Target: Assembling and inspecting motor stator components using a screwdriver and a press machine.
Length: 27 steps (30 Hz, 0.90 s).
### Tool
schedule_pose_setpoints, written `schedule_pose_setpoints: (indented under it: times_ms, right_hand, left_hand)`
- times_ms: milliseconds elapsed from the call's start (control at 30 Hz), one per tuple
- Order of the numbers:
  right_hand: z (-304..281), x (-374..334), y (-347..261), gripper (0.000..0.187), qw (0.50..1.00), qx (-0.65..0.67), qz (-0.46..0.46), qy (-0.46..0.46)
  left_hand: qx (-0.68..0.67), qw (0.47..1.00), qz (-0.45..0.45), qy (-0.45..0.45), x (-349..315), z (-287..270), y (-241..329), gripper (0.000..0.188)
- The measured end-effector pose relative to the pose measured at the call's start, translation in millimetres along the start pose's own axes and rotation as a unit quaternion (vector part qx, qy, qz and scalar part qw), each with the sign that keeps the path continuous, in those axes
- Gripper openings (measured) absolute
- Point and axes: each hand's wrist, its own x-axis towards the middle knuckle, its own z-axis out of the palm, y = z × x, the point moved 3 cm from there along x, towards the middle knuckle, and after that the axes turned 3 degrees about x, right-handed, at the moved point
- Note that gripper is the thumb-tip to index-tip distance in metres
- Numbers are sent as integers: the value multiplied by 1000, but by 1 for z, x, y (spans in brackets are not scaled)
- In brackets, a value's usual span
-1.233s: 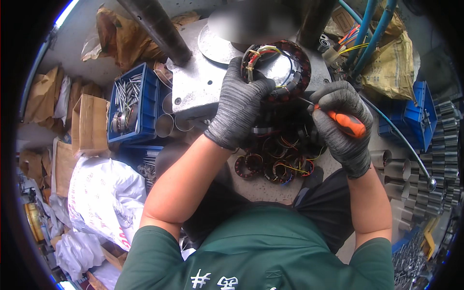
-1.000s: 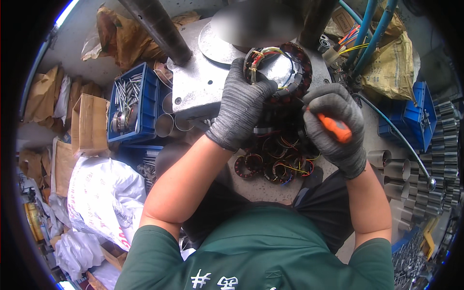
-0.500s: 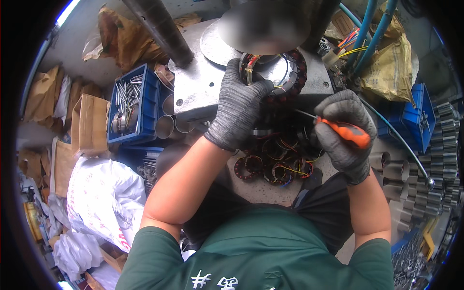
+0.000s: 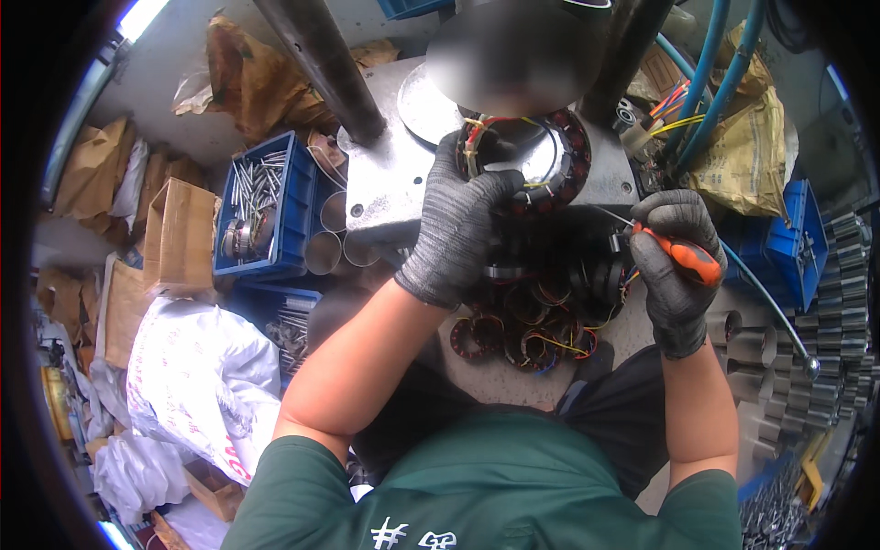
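Observation:
My left hand (image 4: 451, 225), in a grey knit glove, grips the left side of a ring-shaped motor stator (image 4: 576, 160). The stator has dark red windings and loose yellow, red and dark wires, and it is held tilted over the front of a metal plate (image 4: 387, 183). To the right, my gloved right hand (image 4: 667, 298) is closed round a screwdriver (image 4: 697, 260) with an orange and dark handle. Its thin shaft points up and left toward the stator, with the tip apart from it.
Two dark posts (image 4: 325, 64) rise from the plate, beside a blurred round part (image 4: 509, 60). More wound stators (image 4: 550, 344) lie on the floor below. Blue bins (image 4: 298, 220) of metal pins stand left. Stacked metal cylinders (image 4: 830, 312) and blue hoses (image 4: 733, 87) are at right.
My right hand has moved slightly right and down with the screwdriver, away from the stator. The stator's angle has shifted a little in my left hand. The whole view has also shifted slightly.

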Motion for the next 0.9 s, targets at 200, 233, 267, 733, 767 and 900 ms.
schedule_pose_setpoints:
  times_ms: [200, 233, 267, 733, 767, 900]
  right_hand:
    - [5, 5, 33, 30, 998, -19, 38, 56]
    - [5, 7, 36, 31, 996, -9, 58, 71]
    - [5, 9, 33, 31, 996, -26, 33, 72]
    - [41, 6, -10, 44, 971, -153, -169, -69]
    - [42, 5, -9, 42, 970, -157, -168, -73]
    - [45, 7, -8, 33, 964, -204, -116, -121]
  left_hand:
    - [-34, 999, 20, -25, -1, 0, 4, 63]
    - [-33, 999, 26, -22, -1, -2, 6, 63]
    - [-7, 997, 79, -21, -1, -3, 8, 63]
    - [288, 917, 275, -1, -15, 3, 25, 67]
    - [309, 908, 282, -3, -13, 2, 21, 68]
    - [385, 880, 279, -8, -4, 1, 8, 65]
